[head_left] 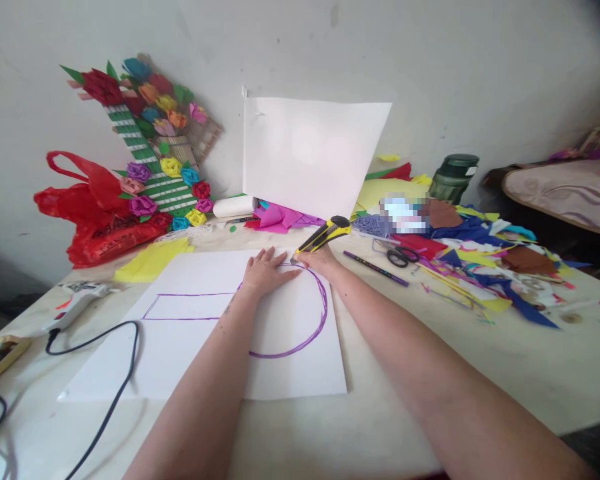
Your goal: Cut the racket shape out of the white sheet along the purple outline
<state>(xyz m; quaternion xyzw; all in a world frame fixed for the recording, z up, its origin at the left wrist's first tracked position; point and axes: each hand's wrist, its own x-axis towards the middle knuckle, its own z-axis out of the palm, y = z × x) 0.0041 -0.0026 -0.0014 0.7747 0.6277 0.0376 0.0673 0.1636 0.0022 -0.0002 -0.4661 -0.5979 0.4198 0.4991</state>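
Right hand [317, 261] grips the cutter [324, 239], blade slanting leftward onto the circle's [324, 310] far arc; left hand [264, 272], spread flat, nearer the table [485, 333]'s left edge.

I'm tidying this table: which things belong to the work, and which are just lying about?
In use, it seems:
cutter, in the right hand
white sheet, under the left hand

Lying about:
purple pen
scissors
red bag
green bottle

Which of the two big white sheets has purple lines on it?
The flat sheet, with the left hand on it; the upright sheet behind shows no purple.
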